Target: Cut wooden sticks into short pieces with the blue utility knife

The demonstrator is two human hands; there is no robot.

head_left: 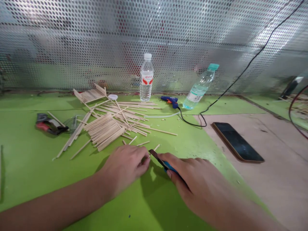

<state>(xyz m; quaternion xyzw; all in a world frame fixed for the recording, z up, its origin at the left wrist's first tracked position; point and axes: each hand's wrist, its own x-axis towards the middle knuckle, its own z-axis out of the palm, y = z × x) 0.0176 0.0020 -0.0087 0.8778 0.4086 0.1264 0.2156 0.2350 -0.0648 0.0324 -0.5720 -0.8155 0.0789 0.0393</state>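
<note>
We hold a blue-handled utility knife (171, 167) gripped firmly in our right hand (202, 175), slanting from near right to far left, its tip just beside our left hand (126, 163), which pinches what looks like a thin wooden stick (149, 156) over the bench (103, 211).

Blue knife (169, 166) in the right hand (201, 179), blade (154, 154) at a wooden stick (157, 147) in the left hand (126, 164).

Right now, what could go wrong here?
The utility knife in the right hand has its blade close to the left hand; a slip might cut it.

The black cord of the blue glue gun lies looped; snagging it could drag the gun into the teal-capped bottle.
</note>
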